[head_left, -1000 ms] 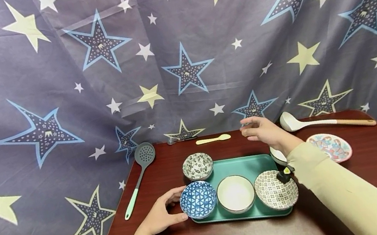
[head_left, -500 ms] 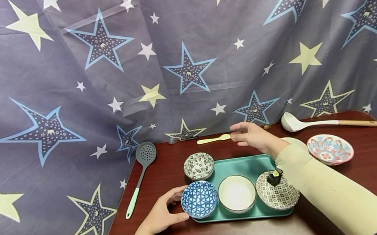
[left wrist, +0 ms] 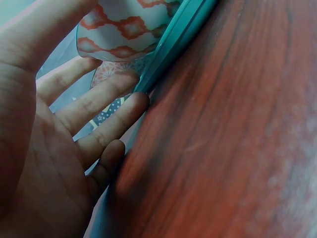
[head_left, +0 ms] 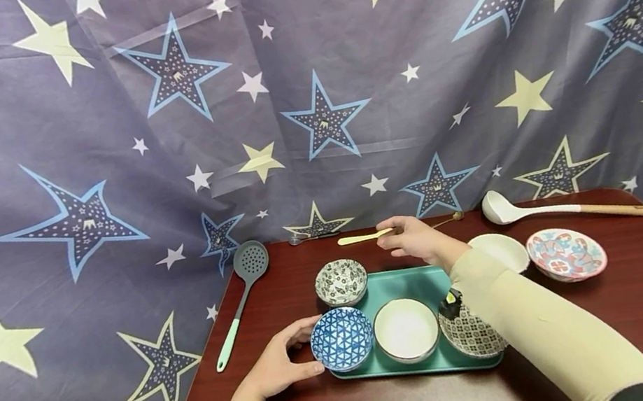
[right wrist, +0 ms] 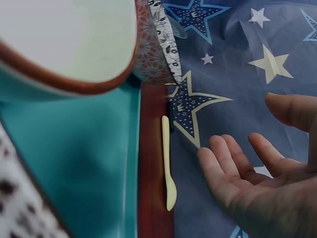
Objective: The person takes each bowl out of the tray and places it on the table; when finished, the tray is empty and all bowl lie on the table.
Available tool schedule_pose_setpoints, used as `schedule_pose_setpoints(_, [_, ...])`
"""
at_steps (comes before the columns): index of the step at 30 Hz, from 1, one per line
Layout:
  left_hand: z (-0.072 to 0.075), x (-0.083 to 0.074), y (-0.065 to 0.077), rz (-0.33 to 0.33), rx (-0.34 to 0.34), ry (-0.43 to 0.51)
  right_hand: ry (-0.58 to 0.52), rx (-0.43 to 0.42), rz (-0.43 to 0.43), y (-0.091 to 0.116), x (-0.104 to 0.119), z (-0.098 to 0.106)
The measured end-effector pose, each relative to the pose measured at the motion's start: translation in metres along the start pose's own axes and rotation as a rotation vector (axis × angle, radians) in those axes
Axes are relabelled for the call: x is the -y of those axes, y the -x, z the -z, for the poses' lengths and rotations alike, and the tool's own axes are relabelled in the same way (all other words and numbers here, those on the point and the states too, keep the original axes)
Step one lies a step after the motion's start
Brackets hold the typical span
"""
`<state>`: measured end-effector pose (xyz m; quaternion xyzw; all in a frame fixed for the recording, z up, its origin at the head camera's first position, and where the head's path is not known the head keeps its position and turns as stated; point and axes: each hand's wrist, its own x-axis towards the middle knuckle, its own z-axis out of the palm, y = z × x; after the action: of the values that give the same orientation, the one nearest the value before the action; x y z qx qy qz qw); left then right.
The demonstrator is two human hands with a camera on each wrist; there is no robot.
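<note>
My left hand (head_left: pixel 279 366) curves loosely beside the blue triangle-patterned bowl (head_left: pixel 342 339), thumb and fingers around its left side without a grip. In the left wrist view, relaxed fingertips lie by the teal tray's edge (left wrist: pixel 171 47), below the orange-patterned outside of the bowl (left wrist: pixel 124 29). Toward the back, my right hand (head_left: pixel 414 240) is over the right end of a pale yellow spoon (head_left: pixel 356 239). The right wrist view shows that hand (right wrist: pixel 262 183) with fingers spread and nothing held, apart from the spoon (right wrist: pixel 167 153).
On the tray (head_left: pixel 405 282) are a cream bowl (head_left: pixel 405 330) and a grid-patterned bowl (head_left: pixel 471 337). A floral bowl (head_left: pixel 341 282) stands at its back-left corner. A skimmer (head_left: pixel 251 260) lies left. Right are a white bowl (head_left: pixel 502 252), a pink-patterned bowl (head_left: pixel 567 254) and a ladle (head_left: pixel 496 208).
My right hand has moved left and slightly down to the spoon's right end, uncovering the white bowl at the right. My left hand stays beside the blue bowl.
</note>
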<state>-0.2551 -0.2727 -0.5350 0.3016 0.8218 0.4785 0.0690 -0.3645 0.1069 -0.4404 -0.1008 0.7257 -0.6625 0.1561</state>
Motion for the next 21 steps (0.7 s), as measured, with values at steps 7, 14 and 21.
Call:
schedule_pose_setpoints(7, [0.000,0.002,0.001,0.008,0.005,-0.002,-0.005,-0.002,-0.050,-0.006,-0.006,-0.007])
schedule_pose_setpoints(14, [0.001,0.004,0.001,0.017,0.003,0.007,0.014,0.033,-0.074,-0.010,-0.006,-0.013])
schedule_pose_setpoints(21, [0.001,0.004,0.000,0.015,0.003,0.017,0.054,0.062,-0.083,-0.012,-0.005,-0.023])
